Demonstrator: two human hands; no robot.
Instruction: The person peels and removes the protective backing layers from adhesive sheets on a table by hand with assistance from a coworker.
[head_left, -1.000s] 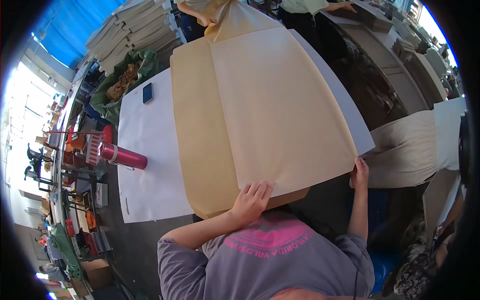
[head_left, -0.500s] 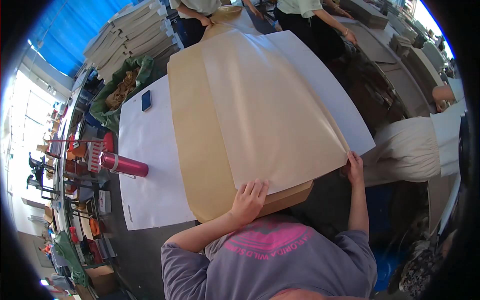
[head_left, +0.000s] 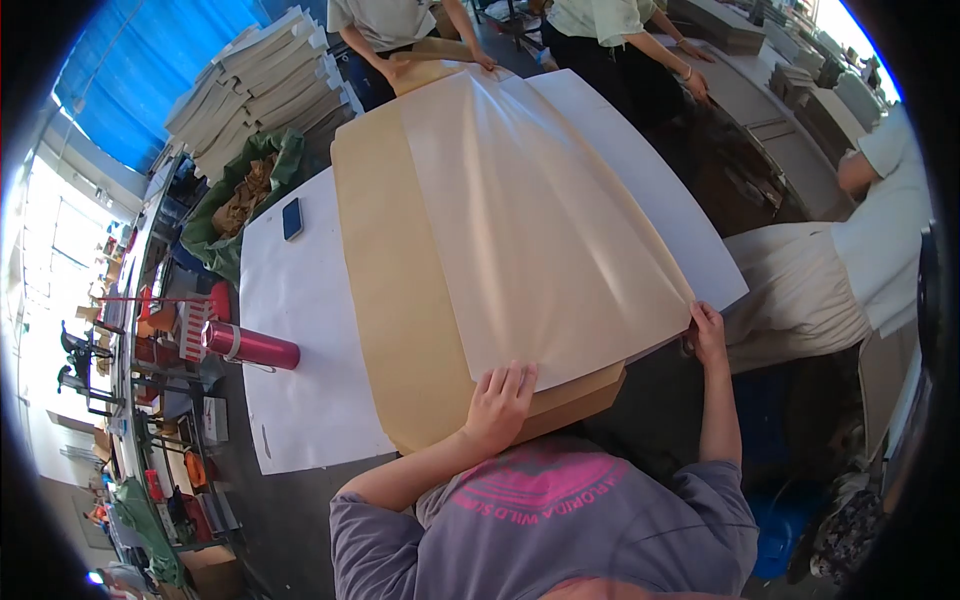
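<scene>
A large cream paper sheet (head_left: 530,240) lies over a stack of tan kraft paper (head_left: 395,260), with soft creases fanning from its far end. My left hand (head_left: 498,405) rests on the sheet's near edge, fingers flat on top; its thumb is hidden. My right hand (head_left: 707,335) pinches the sheet's near right corner between thumb and fingers. Below the near edge the stack's thick side (head_left: 570,400) shows. At the far end another person's hand (head_left: 484,60) touches the sheet where the creases meet.
White board (head_left: 305,400) underneath carries a phone (head_left: 292,219) and a pink flask (head_left: 250,345) on my left. A green sack (head_left: 235,195) of crumpled brown paper stands beyond. Co-workers stand at the far end and on the right, one in light trousers (head_left: 790,290) close by.
At the far end the co-worker's hand has come onto the sheet, and its creases have sharpened. The view has shifted slightly. My hands keep their places on the sheet.
</scene>
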